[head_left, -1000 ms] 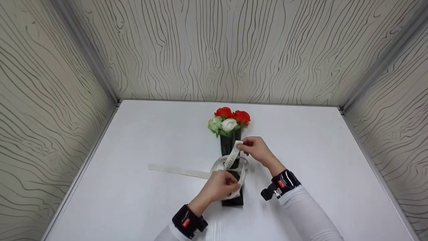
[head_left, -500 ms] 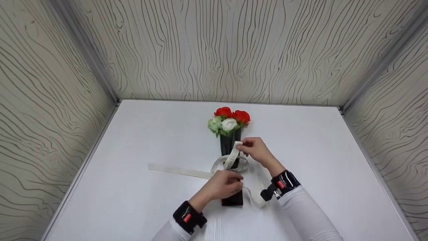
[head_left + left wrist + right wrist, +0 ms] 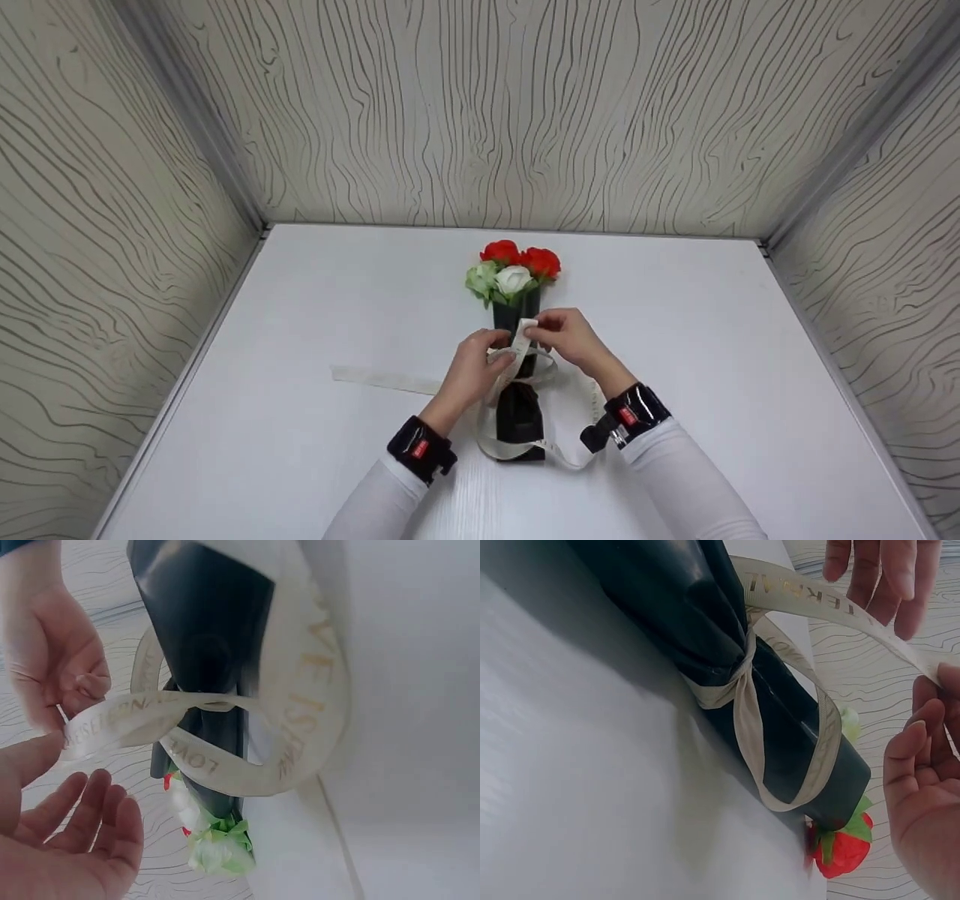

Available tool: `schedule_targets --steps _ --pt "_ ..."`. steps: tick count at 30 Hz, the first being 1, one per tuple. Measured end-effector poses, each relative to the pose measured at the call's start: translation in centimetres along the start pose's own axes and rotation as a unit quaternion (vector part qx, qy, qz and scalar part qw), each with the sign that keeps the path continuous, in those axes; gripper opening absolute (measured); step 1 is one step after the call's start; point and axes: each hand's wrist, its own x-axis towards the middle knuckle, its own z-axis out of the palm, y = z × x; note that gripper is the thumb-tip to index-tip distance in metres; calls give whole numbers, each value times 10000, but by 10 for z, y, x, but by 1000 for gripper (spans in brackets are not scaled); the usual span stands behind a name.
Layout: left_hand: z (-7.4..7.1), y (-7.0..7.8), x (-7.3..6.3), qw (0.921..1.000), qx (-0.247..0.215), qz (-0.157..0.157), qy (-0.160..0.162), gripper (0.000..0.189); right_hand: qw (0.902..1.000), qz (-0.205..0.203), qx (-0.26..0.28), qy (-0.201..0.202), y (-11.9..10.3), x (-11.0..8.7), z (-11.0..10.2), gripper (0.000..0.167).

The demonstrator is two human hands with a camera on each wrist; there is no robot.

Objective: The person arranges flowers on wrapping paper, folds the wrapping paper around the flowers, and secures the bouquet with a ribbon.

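Note:
A bouquet lies on the white table, its stems wrapped in black paper (image 3: 519, 412). Cream ribbon (image 3: 311, 682) with gold lettering is knotted round the narrow middle of the wrapping, as the right wrist view shows. My right hand (image 3: 571, 339) pinches a raised length of this ribbon between thumb and fingertips, above the knot. Close beside that length is my left hand (image 3: 471, 366), its thumb and fingers spread apart; the left wrist view shows nothing gripped between them. A ribbon loop hangs on the flower side of the knot, and another stretch curves over the wrapping's lower end.
Red roses (image 3: 540, 262), a white rose (image 3: 514, 280) and a pale green bloom (image 3: 481, 279) top the bouquet. One flat ribbon tail (image 3: 382, 378) extends left across the table (image 3: 300, 450). Wood-patterned panels (image 3: 480, 112) stand behind and at both sides.
My left hand has let go of the gathered ribbon near the lower wrapping and moved up beside the right hand. The released ribbon now loops down and right. The right hand stays nearly still.

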Motion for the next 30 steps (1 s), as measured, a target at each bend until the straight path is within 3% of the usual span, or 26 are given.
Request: schedule_targets --steps 7,11,14,20,24,27,30 --pt "3 2 12 9987 -342 -342 -170 22 9999 -110 7 -11 14 5 2 22" --pt "4 2 15 9980 -417 -435 -167 15 9999 -91 -2 -117 -3 -1 4 20" --pt "3 0 17 9977 -473 -469 -87 8 9994 -48 -196 -276 -19 -7 5 22" --pt "-4 -7 17 9936 -849 -735 137 8 9936 -197 -900 -657 -16 -14 9 34" --pt "-9 -15 18 9911 -983 -848 284 9 9714 -441 -1695 -1603 -3 -22 14 32" --pt "-12 -21 17 9881 -1178 -929 331 10 9437 -531 -2163 -2445 1 -34 20 32" --pt "-14 -27 16 9819 -1531 -1065 314 11 9143 -607 -2693 -2963 2 -49 25 37"
